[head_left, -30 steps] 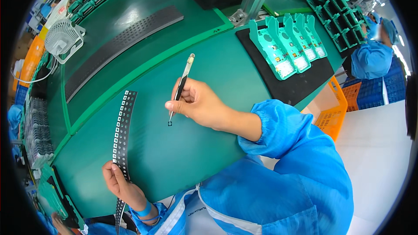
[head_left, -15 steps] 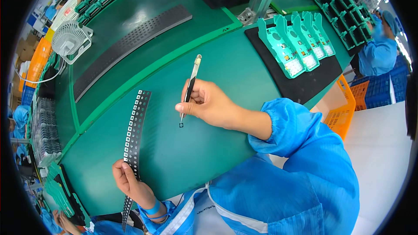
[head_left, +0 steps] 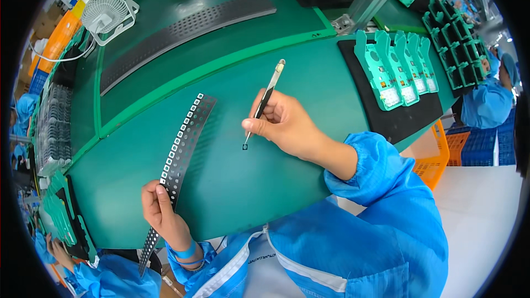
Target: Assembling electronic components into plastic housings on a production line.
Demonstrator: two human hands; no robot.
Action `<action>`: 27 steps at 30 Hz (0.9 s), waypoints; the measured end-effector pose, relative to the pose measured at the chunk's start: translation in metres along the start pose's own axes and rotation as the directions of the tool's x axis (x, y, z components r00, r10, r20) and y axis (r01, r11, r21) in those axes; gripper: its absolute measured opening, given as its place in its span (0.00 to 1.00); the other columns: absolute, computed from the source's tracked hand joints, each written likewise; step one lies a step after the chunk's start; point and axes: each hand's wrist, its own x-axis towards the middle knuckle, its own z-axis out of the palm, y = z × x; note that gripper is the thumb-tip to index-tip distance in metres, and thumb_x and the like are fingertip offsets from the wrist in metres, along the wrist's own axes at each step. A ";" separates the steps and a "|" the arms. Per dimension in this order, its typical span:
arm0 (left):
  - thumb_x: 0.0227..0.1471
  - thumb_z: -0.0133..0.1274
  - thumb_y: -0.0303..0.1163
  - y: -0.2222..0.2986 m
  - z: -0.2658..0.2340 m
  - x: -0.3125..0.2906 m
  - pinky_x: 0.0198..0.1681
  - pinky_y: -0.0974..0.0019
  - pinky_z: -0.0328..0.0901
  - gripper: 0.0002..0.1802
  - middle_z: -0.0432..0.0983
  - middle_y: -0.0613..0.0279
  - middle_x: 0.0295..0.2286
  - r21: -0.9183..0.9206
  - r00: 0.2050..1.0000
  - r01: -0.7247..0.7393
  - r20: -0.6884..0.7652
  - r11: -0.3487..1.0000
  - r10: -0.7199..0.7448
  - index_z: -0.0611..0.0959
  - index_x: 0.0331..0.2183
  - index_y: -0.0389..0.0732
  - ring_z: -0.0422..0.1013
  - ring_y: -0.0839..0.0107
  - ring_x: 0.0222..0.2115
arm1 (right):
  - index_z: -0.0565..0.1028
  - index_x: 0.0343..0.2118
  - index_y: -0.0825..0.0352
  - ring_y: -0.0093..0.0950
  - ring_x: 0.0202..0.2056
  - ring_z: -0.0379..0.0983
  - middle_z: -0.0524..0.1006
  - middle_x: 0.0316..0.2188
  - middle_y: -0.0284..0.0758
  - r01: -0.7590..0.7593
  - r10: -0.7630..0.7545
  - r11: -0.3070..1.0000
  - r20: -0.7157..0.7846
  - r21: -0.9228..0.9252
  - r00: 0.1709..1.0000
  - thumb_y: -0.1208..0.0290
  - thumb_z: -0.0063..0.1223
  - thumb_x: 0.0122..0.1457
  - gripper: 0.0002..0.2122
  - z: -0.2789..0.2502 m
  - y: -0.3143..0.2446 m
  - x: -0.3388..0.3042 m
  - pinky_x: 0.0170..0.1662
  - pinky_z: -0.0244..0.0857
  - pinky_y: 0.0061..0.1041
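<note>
My right hand point(head_left: 290, 124) is closed around slim tweezers point(head_left: 271, 84), held slanted like a pen with the tips pointing down. At the tips is a small black square frame-like piece point(head_left: 245, 147), over the green work mat point(head_left: 232, 187); whether it touches the mat I cannot tell. To the left, my left hand point(head_left: 163, 209) pinches a long black perforated strip point(head_left: 185, 138). White-backed small squares line that strip's left edge, beside rows of round holes. Its lower end hangs below the hand, past the mat's near edge.
Green plastic housings point(head_left: 386, 74) stand in a row on a black pad point(head_left: 361, 83) at right. Beyond a green ridge lies a dark perforated strip stack point(head_left: 187, 27). A fan point(head_left: 105, 14) stands far left, an orange crate point(head_left: 433, 157) at lower right. Co-workers sit at both sides.
The whole view has shifted with my head. The strip leans more to the right at its top. The right hand still grips the tweezers with the black square at their tips.
</note>
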 end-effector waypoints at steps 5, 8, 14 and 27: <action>0.62 0.44 0.26 -0.003 -0.004 0.000 0.30 0.77 0.54 0.08 0.67 0.70 0.25 0.030 1.000 -0.002 -0.004 1.000 0.002 0.75 0.32 0.35 0.58 0.83 0.26 | 0.68 0.31 0.64 0.16 0.28 0.70 0.73 0.25 0.28 -0.070 0.070 0.997 0.012 -0.025 0.997 0.74 0.58 0.59 0.08 0.002 -0.003 0.001 0.29 0.62 0.17; 0.62 0.44 0.27 -0.001 -0.003 -0.001 0.31 0.77 0.55 0.08 0.68 0.70 0.26 0.049 1.000 -0.002 -0.028 0.999 0.004 0.75 0.32 0.35 0.59 0.83 0.27 | 0.68 0.31 0.64 0.16 0.28 0.70 0.73 0.25 0.28 -0.057 0.060 0.995 0.026 -0.076 0.998 0.75 0.58 0.58 0.08 0.002 0.000 0.003 0.29 0.62 0.17; 0.59 0.50 0.27 0.005 0.004 -0.005 0.28 0.76 0.57 0.05 0.67 0.73 0.24 0.130 0.999 0.017 -0.043 0.991 -0.012 0.78 0.32 0.37 0.60 0.83 0.25 | 0.68 0.30 0.63 0.16 0.25 0.67 0.74 0.26 0.30 -0.050 0.049 0.994 -0.013 -0.100 0.999 0.72 0.59 0.57 0.08 0.001 -0.011 -0.006 0.26 0.59 0.16; 0.59 0.48 0.25 -0.001 -0.006 -0.002 0.25 0.73 0.59 0.04 0.69 0.67 0.22 0.113 0.996 -0.084 0.006 0.990 0.084 0.77 0.34 0.36 0.62 0.81 0.22 | 0.66 0.33 0.64 0.15 0.23 0.63 0.71 0.25 0.32 -0.013 0.011 0.982 -0.015 -0.187 1.000 0.74 0.55 0.58 0.08 0.003 -0.005 -0.014 0.24 0.52 0.13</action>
